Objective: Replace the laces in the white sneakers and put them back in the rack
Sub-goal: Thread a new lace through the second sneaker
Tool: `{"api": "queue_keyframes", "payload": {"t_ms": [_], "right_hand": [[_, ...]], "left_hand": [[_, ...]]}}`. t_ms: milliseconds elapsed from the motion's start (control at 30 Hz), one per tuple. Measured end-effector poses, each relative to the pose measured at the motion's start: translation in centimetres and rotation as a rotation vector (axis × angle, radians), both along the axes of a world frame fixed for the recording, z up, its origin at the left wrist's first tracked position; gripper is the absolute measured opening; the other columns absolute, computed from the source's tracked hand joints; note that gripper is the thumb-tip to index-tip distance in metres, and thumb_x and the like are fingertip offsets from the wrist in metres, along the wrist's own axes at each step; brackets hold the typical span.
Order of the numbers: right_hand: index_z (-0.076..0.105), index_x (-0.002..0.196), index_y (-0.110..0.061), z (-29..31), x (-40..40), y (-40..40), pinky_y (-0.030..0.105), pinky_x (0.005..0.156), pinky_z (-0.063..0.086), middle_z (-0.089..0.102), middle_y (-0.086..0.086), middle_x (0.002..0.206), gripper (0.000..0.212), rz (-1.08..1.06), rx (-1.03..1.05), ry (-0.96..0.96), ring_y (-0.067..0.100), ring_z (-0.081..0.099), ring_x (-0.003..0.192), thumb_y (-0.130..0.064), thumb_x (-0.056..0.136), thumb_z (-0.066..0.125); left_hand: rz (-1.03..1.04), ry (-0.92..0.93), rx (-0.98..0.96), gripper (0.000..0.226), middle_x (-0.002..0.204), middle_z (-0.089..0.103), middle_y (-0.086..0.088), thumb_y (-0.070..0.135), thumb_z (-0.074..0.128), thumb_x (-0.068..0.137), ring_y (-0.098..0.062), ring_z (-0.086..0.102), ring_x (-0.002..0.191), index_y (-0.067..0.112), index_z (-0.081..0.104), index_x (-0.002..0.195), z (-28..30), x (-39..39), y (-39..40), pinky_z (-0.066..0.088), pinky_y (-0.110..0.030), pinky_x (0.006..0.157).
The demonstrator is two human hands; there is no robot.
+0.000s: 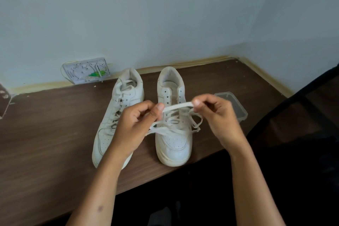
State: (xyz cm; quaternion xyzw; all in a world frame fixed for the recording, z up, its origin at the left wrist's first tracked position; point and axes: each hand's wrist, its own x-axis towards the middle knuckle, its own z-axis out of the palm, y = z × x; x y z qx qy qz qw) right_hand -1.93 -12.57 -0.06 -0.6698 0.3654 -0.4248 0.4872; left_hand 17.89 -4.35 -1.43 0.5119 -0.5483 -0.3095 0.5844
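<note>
Two white sneakers stand side by side on a brown table (45, 134), toes toward me. The left sneaker (117, 115) is laced up. The right sneaker (173, 139) has its upper eyelets bare, with a flat white lace (178, 106) threaded through its lower part. My left hand (135, 126) and my right hand (218, 115) each pinch that lace between thumb and fingers, holding a stretch of it taut above the right sneaker. Loose loops of the lace hang over the shoe's right side.
A clear plastic container (233, 105) lies on the table just right of the right sneaker. A white board with wires and a green part (86, 70) leans against the back wall. A dark chair (311, 115) stands at the right. The table's front edge runs diagonally below the shoes.
</note>
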Motion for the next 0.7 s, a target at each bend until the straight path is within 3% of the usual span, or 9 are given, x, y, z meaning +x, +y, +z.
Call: {"api": "queue_keyframes", "payload": {"t_ms": [133, 233, 333, 433, 533, 633, 700], "right_hand": [[0.065, 0.084, -0.019, -1.0, -1.4, -0.9, 0.003, 0.063, 0.038, 0.061, -0.012, 0.076, 0.013, -0.432, -0.128, 0.350, -0.002, 0.055, 0.069, -0.019, 0.096, 0.061], [0.066, 0.086, -0.015, -1.6, -2.0, -1.3, 0.002, 0.063, 0.037, 0.059, -0.013, 0.078, 0.011, -0.545, -0.153, 0.378, -0.008, 0.055, 0.071, -0.017, 0.096, 0.061], [0.067, 0.092, -0.015, -1.7, -2.1, -1.4, 0.005, 0.069, 0.041, 0.054, -0.016, 0.089, 0.003, -0.593, -0.226, 0.394, -0.009, 0.054, 0.081, -0.018, 0.092, 0.066], [0.068, 0.106, -0.019, -1.3, -0.9, -0.6, 0.008, 0.068, 0.045, 0.055, -0.014, 0.102, 0.016, -0.472, -0.245, 0.341, -0.005, 0.056, 0.082, -0.022, 0.090, 0.068], [0.065, 0.120, -0.020, -0.8, 1.5, 0.6, 0.014, 0.064, 0.049, 0.063, -0.006, 0.108, 0.027, -0.141, -0.230, 0.213, -0.001, 0.062, 0.074, -0.025, 0.094, 0.064], [0.063, 0.127, -0.021, -1.3, 3.4, 1.7, 0.039, 0.073, 0.059, 0.071, 0.002, 0.095, 0.030, 0.104, -0.086, 0.151, 0.015, 0.069, 0.076, -0.030, 0.098, 0.056], [0.069, 0.120, -0.017, -1.5, 3.8, 1.8, 0.037, 0.078, 0.059, 0.072, 0.000, 0.088, 0.027, 0.148, -0.056, 0.155, 0.017, 0.070, 0.081, -0.029, 0.097, 0.058]], "left_hand": [[0.031, 0.048, -0.015, 0.040, 0.059, 0.050, 0.007, 0.047, 0.053, 0.090, -0.008, 0.044, 0.057, 0.016, 0.058, 0.064, -0.1, 0.9, -0.1, 0.039, -0.025, 0.059], [0.064, 0.033, -0.002, 0.037, 0.065, 0.056, 0.013, 0.047, 0.051, 0.092, -0.005, 0.046, 0.060, 0.018, 0.064, 0.074, -0.5, 1.4, -0.2, 0.045, -0.027, 0.065], [0.085, -0.055, 0.006, 0.029, 0.069, 0.057, 0.019, 0.042, 0.045, 0.097, -0.002, 0.052, 0.068, 0.024, 0.066, 0.089, -0.8, 1.8, -0.3, 0.048, -0.019, 0.069], [0.066, -0.234, -0.002, 0.019, 0.084, 0.060, 0.018, 0.033, 0.046, 0.102, -0.005, 0.058, 0.080, 0.032, 0.065, 0.103, -1.2, 1.6, -0.4, 0.048, -0.017, 0.075], [0.051, -0.395, -0.021, 0.020, 0.089, 0.063, 0.020, 0.033, 0.050, 0.096, -0.002, 0.063, 0.087, 0.035, 0.057, 0.113, -1.4, 0.9, -0.8, 0.045, -0.011, 0.073], [0.090, -0.368, -0.066, 0.024, 0.087, 0.066, 0.016, 0.030, 0.058, 0.094, -0.005, 0.066, 0.085, 0.036, 0.054, 0.117, -1.3, 0.1, -1.2, 0.051, -0.021, 0.071], [0.141, -0.320, -0.108, 0.024, 0.084, 0.067, 0.013, 0.027, 0.061, 0.093, -0.007, 0.066, 0.086, 0.031, 0.055, 0.116, -1.2, -0.1, -1.4, 0.051, -0.025, 0.072]]}}
